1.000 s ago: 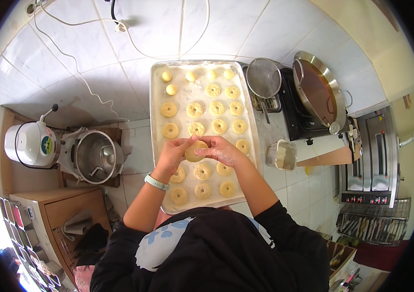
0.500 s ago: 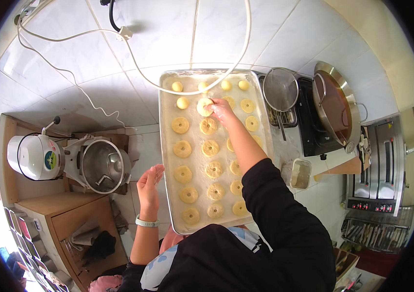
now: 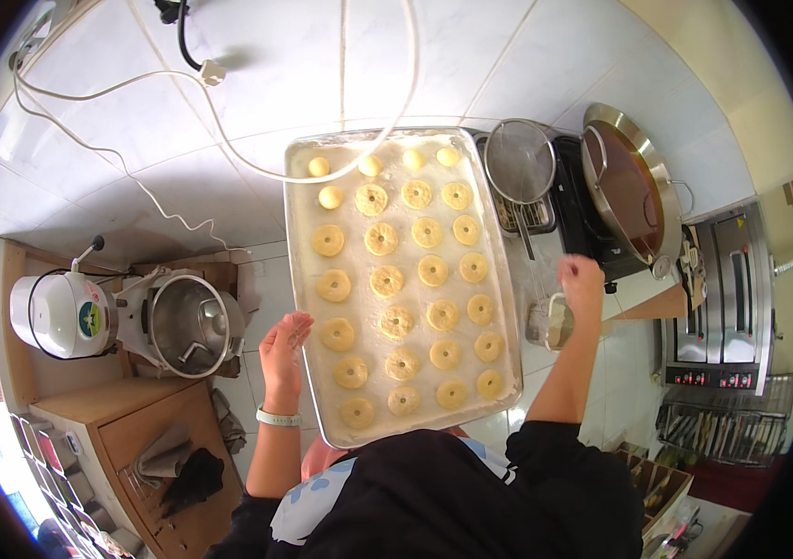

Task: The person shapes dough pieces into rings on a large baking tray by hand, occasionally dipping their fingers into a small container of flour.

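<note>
Shaping dough rings looks like my step; they sit on the tray with five plain dough balls. My left hand is outstretched, just beside it; my right hand is curled near the tub, grip unclear. Next probably calls for taking a ball.

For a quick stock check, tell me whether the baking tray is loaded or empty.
Loaded: dough rings and five dough balls lie across the baking tray.

White mixer and steel bowl at left, metal oven at right
</note>
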Demonstrator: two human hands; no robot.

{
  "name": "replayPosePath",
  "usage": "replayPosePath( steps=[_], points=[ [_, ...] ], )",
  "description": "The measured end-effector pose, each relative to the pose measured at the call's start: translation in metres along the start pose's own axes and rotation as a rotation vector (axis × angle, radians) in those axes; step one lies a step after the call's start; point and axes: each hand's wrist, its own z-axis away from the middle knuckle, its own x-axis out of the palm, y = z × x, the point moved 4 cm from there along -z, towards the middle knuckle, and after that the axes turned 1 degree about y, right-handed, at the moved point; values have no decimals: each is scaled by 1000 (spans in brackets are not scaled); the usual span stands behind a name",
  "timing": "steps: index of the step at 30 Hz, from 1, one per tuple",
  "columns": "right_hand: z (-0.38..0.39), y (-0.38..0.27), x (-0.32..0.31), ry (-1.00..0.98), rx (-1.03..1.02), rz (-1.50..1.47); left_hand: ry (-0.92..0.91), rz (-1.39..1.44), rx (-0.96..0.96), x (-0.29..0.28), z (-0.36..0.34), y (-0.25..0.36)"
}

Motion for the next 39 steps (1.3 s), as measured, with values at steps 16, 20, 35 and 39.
replayPosePath(
  steps=[16, 20, 35, 39],
  points=[
    [40, 61, 5, -101, -133, 185, -217, 176, -304, 95, 1, -63],
    [87, -84, 55, -303, -484, -368, -371, 487, -589, 124, 6, -42],
    [-2, -330, 292, -114, -956, 215, -193, 740, -152, -39, -49, 59],
    [4, -346, 300, -186, -965, 349, -84, 807, -189, -82, -43, 47]
  ],
)
